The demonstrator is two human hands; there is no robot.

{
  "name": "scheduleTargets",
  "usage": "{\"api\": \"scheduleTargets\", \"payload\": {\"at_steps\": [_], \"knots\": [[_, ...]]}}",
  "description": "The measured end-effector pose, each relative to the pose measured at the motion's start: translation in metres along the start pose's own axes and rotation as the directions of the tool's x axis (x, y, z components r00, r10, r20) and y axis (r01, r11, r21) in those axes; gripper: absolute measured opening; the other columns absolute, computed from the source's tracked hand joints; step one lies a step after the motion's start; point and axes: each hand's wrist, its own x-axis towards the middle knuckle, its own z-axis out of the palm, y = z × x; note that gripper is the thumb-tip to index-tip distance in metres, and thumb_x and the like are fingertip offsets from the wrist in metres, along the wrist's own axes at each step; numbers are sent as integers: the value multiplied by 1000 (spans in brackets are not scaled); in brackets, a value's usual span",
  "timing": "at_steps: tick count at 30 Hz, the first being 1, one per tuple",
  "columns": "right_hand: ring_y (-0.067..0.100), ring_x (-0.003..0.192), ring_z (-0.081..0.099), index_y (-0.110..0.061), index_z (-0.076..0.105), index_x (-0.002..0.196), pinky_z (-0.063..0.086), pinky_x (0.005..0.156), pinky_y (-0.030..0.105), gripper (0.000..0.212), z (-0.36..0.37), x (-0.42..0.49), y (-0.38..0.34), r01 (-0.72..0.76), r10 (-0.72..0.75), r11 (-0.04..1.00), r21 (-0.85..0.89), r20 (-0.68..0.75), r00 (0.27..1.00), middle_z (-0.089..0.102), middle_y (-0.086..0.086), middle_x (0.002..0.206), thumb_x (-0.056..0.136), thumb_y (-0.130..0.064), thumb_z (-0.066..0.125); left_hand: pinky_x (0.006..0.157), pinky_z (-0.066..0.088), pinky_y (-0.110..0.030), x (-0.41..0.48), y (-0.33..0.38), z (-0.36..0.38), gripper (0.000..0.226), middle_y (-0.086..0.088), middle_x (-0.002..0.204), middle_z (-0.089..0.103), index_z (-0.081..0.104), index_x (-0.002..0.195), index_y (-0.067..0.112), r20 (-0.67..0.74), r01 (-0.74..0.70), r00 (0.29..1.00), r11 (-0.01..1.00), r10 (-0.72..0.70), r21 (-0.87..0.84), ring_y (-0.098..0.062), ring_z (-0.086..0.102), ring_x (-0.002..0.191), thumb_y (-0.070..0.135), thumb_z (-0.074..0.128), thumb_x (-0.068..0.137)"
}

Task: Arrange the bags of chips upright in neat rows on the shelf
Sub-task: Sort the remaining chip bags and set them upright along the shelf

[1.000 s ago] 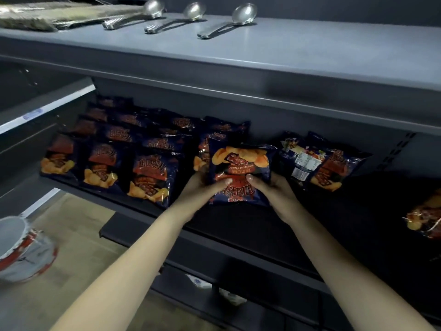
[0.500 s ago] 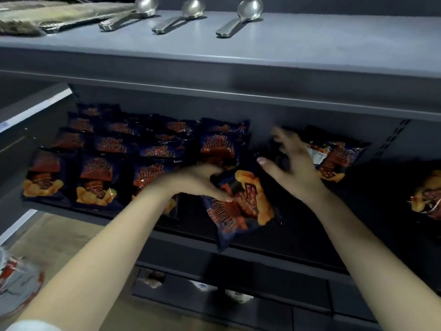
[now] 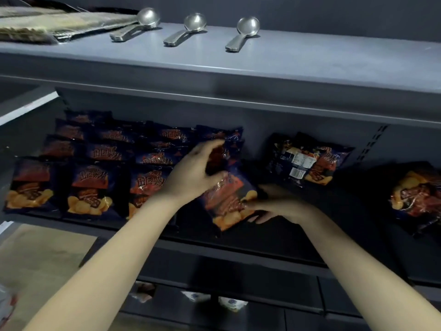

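Chip bag tilted near shelf front edge; right hand pinches its right side, left hand curls over its top.

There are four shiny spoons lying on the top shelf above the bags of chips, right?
Not quite. There are three shiny spoons, not four. They do lie on the top shelf above the bags of chips, as the head view shows.
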Motion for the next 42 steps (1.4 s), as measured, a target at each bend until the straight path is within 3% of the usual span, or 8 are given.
{"api": "scheduleTargets", "payload": {"at_steps": [2, 8, 12, 17, 23, 29, 36, 42], "knots": [[22, 96, 68, -21, 56, 112, 58, 83, 38, 32, 2, 7, 9, 17, 8, 986, 167, -147, 989, 65, 8, 114, 84, -11, 69, 96, 41, -26, -10, -7, 8, 54, -1, 134, 47, 42, 134, 22, -200, 1, 980, 998, -14, -68, -13, 48, 118, 25, 65, 85], [17, 104, 61, -12, 59, 111, 54, 73, 28, 29, 25, 37, 20, -35, 146, 956, 293, -369, 918, 62, 11, 117, 84, -15, 68, 103, 37, -47, -49, -29, 49, 16, -4, 118, 56, 60, 97, 20, -286, -183, 931, 969, 225, 167, -22, 47, 113, 18, 56, 81], [19, 91, 63, -7, 66, 92, 51, 72, 30, 15, 41, 49, 18, -10, 131, 957, 292, -398, 908, 67, 11, 95, 82, -16, 70, 87, 49, -34, -65, -28, 77, 20, -2, 107, 62, 64, 94, 15, -112, -242, 961, 964, 254, 111, -20, 54, 103, 23, 48, 84], [12, 55, 37, -16, 41, 59, 26, 53, 28, 39, 58, 58, 7, -135, 65, 984, -116, -470, 880, 37, -2, 55, 85, -34, 64, 86, 51, -33, -81, -45, 116, 30, -4, 111, 62, 64, 105, 13, 101, -235, 970, 962, 222, 137, -22, 58, 102, 29, 44, 89], [11, 79, 54, -14, 48, 96, 40, 64, 26, 30, 73, 56, 19, 14, -8, 1000, 5, -589, 808, 56, -6, 83, 91, -43, 54, 92, 48, -29, -84, -50, 120, 33, -1, 117, 61, 61, 111, 15, 79, -251, 967, 950, 240, 185, -19, 54, 110, 30, 43, 88], [3, 80, 54, -16, 62, 103, 37, 59, 0, 23, 81, 57, 26, 59, -30, 998, 15, -732, 681, 59, -13, 83, 95, -35, 52, 93, 48, -32, -86, -55, 121, 35, -3, 115, 61, 61, 109, 15, 91, -268, 963, 942, 254, 200, -22, 56, 110, 30, 38, 88], [13, 94, 62, -18, 68, 98, 47, 85, 29, 26, 85, 59, 23, 57, -5, 997, 42, -771, 637, 69, -1, 95, 92, -39, 55, 85, 50, -34, -85, -56, 121, 33, -6, 107, 60, 61, 104, 11, 62, -291, 957, 935, 284, 202, -24, 56, 98, 28, 38, 86], [16, 90, 61, -11, 69, 96, 46, 83, 31, 33, 86, 59, 26, 20, -17, 1000, -6, -753, 658, 68, 5, 95, 93, -40, 53, 85, 50, -36, -88, -56, 124, 34, -6, 106, 60, 61, 105, 11, 68, -294, 956, 931, 286, 216, -24, 56, 96, 28, 39, 86]]}}
